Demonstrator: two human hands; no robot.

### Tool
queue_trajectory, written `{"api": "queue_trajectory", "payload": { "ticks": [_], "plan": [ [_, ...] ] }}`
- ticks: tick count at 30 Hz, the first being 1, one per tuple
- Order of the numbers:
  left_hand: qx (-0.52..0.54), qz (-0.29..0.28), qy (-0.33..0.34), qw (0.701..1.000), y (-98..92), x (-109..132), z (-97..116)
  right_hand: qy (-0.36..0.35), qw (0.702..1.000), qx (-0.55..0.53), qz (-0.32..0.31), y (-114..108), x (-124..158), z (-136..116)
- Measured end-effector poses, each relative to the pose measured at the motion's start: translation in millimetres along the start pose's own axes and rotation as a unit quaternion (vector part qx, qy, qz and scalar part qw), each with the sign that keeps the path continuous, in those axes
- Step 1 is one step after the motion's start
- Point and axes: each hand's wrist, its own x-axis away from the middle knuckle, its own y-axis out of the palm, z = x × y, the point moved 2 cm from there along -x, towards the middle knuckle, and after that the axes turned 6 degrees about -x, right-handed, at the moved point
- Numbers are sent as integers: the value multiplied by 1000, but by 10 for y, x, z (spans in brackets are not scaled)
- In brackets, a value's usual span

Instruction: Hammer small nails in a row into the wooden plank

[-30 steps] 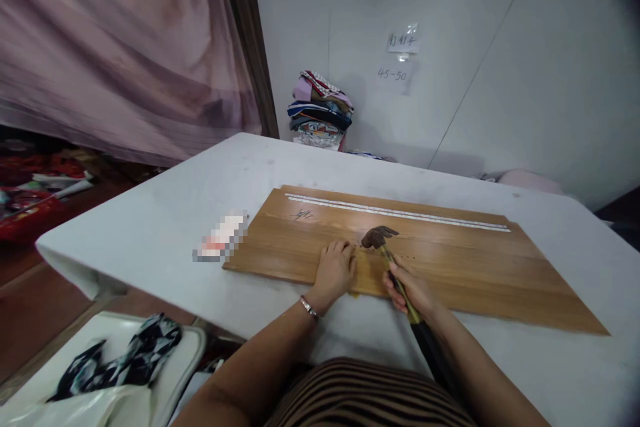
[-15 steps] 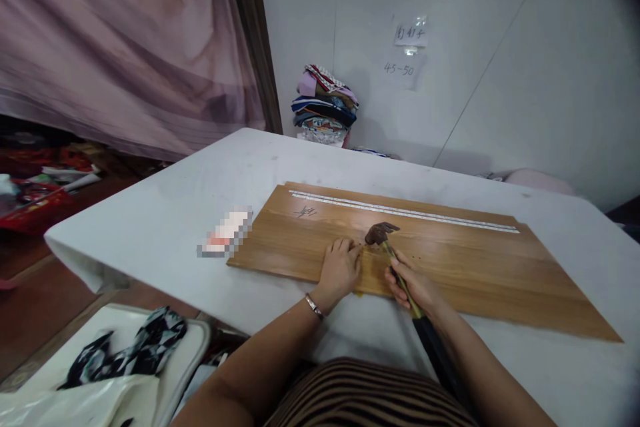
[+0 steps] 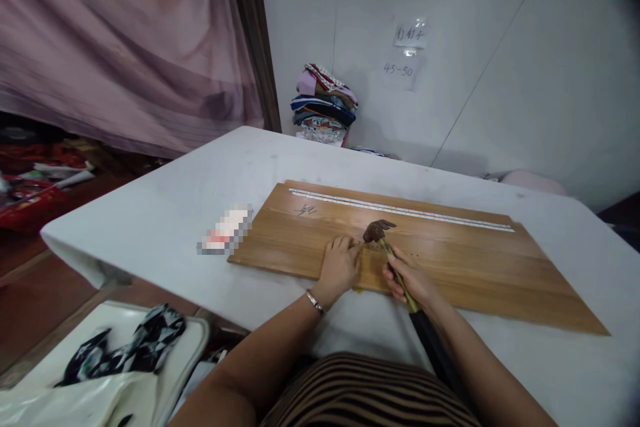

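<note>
A claw hammer (image 3: 375, 232) with a rusty head and a yellow and black handle is gripped partway along the handle by my right hand (image 3: 407, 275). Its head hangs just above the wooden board (image 3: 465, 273), close to my left fingertips. My left hand (image 3: 341, 263) rests on the board, thumb and forefinger pinched on what looks like a small nail (image 3: 359, 243), mostly hidden. Just right of the pinch runs a short row of nail heads (image 3: 374, 247). Loose nails (image 3: 305, 209) lie in a small heap on the board's far left.
Two white printed strips (image 3: 400, 208) run along the board's far side. The board lies on a white-covered table (image 3: 165, 213), with a blurred-out object (image 3: 225, 230) to its left. Folded cloths (image 3: 325, 103) are stacked by the wall. A pale chair (image 3: 190, 340) holding patterned fabric stands lower left.
The hammer head has shifted very slightly left, staying near my left fingertips. My left hand keeps its place on the board. The whole view has moved a little.
</note>
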Motion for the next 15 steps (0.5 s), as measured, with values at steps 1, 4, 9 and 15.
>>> {"api": "queue_trajectory", "payload": {
  "ticks": [1,4,9,15],
  "plan": [
    [-1,-1,0,1000,-6,0,3,-1,1000,1,0,5,-2,1],
    [-2,-2,3,1000,-12,-1,8,1,1000,4,1,21,-8,0],
    [-7,3,3,1000,6,0,-1,-8,1000,7,-1,37,0,-33],
    [-8,4,3,1000,5,-2,1,-4,1000,7,0,32,-14,-21]
  ]
}}
